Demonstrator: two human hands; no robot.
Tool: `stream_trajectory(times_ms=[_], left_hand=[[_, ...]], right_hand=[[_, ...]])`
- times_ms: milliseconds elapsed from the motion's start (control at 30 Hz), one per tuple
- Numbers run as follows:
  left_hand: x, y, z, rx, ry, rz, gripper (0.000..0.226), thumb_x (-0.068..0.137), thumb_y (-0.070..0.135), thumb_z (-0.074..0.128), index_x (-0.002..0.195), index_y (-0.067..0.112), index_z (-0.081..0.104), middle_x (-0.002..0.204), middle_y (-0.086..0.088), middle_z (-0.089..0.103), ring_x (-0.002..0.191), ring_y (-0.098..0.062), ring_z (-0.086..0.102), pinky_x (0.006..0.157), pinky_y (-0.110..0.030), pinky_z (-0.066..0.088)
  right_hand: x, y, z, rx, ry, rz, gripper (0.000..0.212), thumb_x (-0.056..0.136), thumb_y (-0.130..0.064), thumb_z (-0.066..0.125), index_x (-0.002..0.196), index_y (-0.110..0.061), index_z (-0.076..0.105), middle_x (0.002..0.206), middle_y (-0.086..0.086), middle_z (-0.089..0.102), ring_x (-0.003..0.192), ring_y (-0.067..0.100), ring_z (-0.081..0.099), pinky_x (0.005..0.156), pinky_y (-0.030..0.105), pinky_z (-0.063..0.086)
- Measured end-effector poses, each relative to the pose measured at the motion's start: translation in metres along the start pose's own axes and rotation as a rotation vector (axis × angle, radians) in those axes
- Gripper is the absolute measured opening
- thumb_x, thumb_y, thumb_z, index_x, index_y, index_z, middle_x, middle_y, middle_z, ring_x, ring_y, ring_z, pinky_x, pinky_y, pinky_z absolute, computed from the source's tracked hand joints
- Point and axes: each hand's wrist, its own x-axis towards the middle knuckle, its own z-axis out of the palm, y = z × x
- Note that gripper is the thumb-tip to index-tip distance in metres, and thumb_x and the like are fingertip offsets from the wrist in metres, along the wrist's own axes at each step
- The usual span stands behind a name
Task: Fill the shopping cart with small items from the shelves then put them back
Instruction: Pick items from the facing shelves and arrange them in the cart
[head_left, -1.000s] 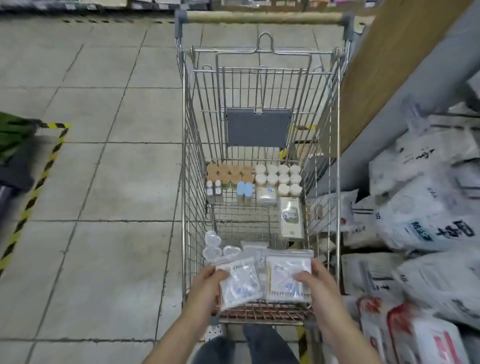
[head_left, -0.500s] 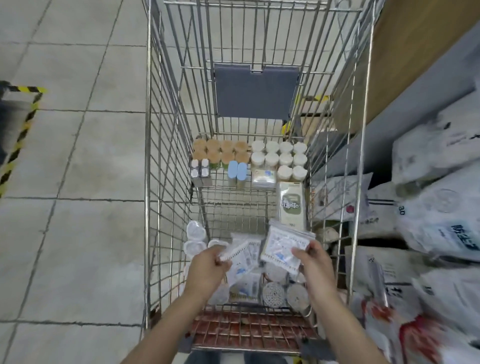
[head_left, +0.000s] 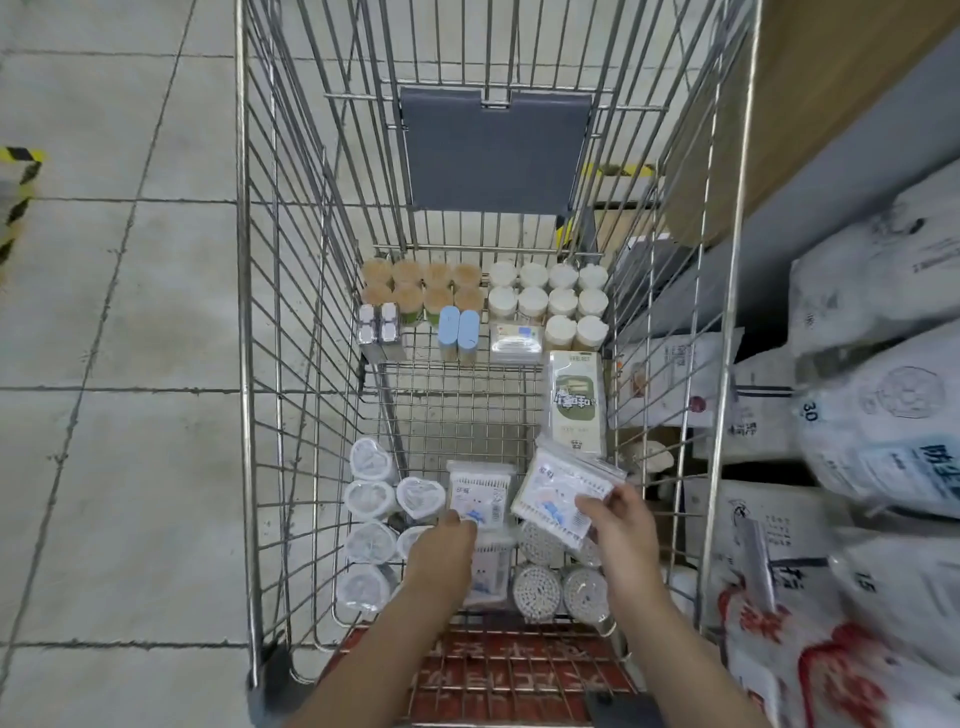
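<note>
Both my hands reach down into the wire shopping cart (head_left: 244, 364). My right hand (head_left: 618, 525) pinches a clear bag of cotton swabs (head_left: 561, 488), tilted above the cart floor. A second swab bag (head_left: 480, 493) lies flat near the front, and my left hand (head_left: 441, 545) holds its near edge; I cannot see whether the fingers grip it. Heart-shaped clear boxes (head_left: 371, 499) line the front left. Round swab tubs (head_left: 540, 590) sit under my right hand. At the far end stand brown-topped jars (head_left: 423, 286), white-topped jars (head_left: 548, 296), blue cases (head_left: 457, 330) and a green-white pack (head_left: 576, 402).
Low shelves on the right hold large white sacks (head_left: 883, 415) and red-printed bags (head_left: 810, 660) close against the cart's right side. Grey tiled floor (head_left: 119, 364) lies to the left, with yellow-black tape (head_left: 21, 176) at the far left edge.
The camera has dropped closer over the cart. Both hands have carried the swab bags down inside; the left bag now lies flat on the items, the right bag is still held, tilted.
</note>
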Motion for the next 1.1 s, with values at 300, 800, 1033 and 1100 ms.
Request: stream_trajectory(times_ms=[300,800,1033,1100], left_hand=[[0.005,-0.005,0.007,0.068,0.031,0.051,0.032,0.091,0.005,0.048,0.123,0.012,0.05,0.122,-0.008,0.056,0.106,-0.027,0.059,0.082,-0.035,0.047],[-0.004,-0.005,0.023,0.239,0.027,0.134,0.05,0.086,-0.003,0.048,0.133,0.006,0.037,0.138,-0.015,0.038,0.128,-0.031,0.032,0.1,-0.041,0.031],[-0.005,-0.003,0.021,0.206,0.007,0.101,0.06,0.082,-0.003,0.055,0.138,0.005,0.033,0.144,-0.016,0.028,0.132,-0.032,0.028,0.098,-0.042,0.038],[-0.005,-0.003,0.021,0.228,-0.003,0.105,0.061,0.083,-0.004,0.053,0.139,0.004,0.03,0.14,-0.017,0.034,0.13,-0.032,0.031,0.098,-0.041,0.037]], right_hand=[[0.038,0.011,0.025,-0.197,-0.04,-0.067,0.031,0.086,0.005,0.06,0.108,-0.016,0.052,0.103,0.006,0.064,0.093,0.023,0.063,0.078,0.042,0.056],[0.097,0.055,0.068,-0.956,-0.351,-0.204,0.031,0.084,-0.006,0.067,0.113,-0.014,0.059,0.077,0.001,0.056,0.078,0.021,0.06,0.071,0.031,0.048],[0.102,0.07,0.064,-1.168,-0.383,-0.311,0.05,0.089,-0.013,0.062,0.136,-0.017,0.047,0.136,0.006,0.045,0.115,0.022,0.053,0.096,0.031,0.044],[0.101,0.072,0.065,-1.213,-0.376,-0.331,0.048,0.091,-0.018,0.061,0.136,-0.018,0.045,0.135,0.005,0.046,0.115,0.021,0.053,0.093,0.031,0.046]])
